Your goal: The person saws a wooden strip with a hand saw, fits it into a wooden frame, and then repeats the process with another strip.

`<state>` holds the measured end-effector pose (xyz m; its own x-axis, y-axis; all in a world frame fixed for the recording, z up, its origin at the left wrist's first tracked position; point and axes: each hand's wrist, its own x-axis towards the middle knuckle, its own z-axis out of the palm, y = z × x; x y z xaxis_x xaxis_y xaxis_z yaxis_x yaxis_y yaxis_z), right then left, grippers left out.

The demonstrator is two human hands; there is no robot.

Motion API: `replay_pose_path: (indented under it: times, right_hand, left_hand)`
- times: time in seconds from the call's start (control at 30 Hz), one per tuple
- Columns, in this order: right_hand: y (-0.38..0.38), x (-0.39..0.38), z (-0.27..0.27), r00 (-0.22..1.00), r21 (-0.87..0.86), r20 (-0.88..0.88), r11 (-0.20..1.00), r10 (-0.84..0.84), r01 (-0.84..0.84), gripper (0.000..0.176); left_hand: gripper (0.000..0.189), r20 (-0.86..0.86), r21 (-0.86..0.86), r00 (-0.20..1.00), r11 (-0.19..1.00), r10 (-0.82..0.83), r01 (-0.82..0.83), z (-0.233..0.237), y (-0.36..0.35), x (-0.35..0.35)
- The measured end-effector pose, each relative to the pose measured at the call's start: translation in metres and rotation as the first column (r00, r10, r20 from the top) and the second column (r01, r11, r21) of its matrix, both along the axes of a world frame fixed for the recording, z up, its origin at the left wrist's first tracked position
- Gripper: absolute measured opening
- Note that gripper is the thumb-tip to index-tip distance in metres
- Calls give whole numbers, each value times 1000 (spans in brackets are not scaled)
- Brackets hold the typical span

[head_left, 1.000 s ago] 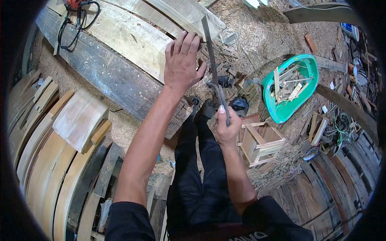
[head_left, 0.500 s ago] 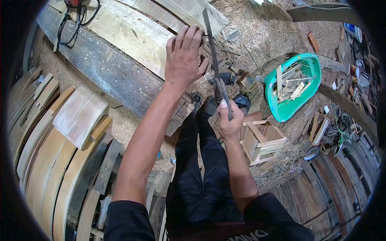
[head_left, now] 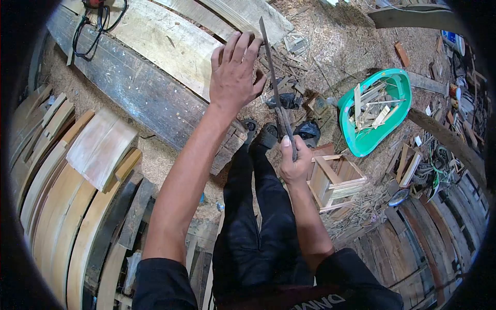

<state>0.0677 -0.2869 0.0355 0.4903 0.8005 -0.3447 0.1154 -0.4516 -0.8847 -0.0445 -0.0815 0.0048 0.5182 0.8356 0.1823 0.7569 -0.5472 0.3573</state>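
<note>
1. Little has changed over the last second. The left hand (head_left: 233, 72) has been shifted slightly up and left on the pale plank (head_left: 165, 46), and the long blade (head_left: 273, 77) has been kept at almost the same angle.
2. Judged from that, the hold on the plank is only being adjusted, and no stroke into the wood is shown.
3. The left fingers are spread and laid flat on the plank's end. Nothing is gripped.
4. The right hand (head_left: 293, 164) is closed around the blade's handle, with the thumb laid along it, above the dark trousers.
5. The blade is held pointing away from the body, with its tip just beside the left fingertips at the plank's edge. Contact with the wood cannot be told.
6. The blade is long, narrow and straight, made of dull grey metal, and tapered to a point.
7. A dark beam (head_left: 134, 93) lies beside the plank. A green basin (head_left: 362, 147) filled with offcuts is seen to the right, and a small wooden frame (head_left: 336, 181) stands near the right hand. The floor is covered with sawdust.
</note>
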Motion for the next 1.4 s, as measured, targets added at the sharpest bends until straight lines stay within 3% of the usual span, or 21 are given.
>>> replay_pose_path:
  times: [0.3,0.57,0.7,1.1,1.4]
  right_hand:
    - [5,2,8,1000,10,7,1000,12,-12,36]
    - [24,2,8,1000,40,8,999,-8,8,37]
    - [13,7,14,1000,-72,-11,997,16,-16,37]
    - [9,8,6,999,24,16,999,37,-38,34]
    - [21,5,10,1000,-75,-2,997,31,-31,36]
  left_hand:
    - [87,-62,84,998,996,15,-10,-6,0,2]
    - [82,-47,31,999,999,11,-10,-2,0,1]
    - [82,-34,30,999,1000,7,-6,-1,0,2]
    - [85,-48,76,999,997,11,-8,-6,0,1]
    - [81,-62,41,998,999,17,-14,-2,0,2]
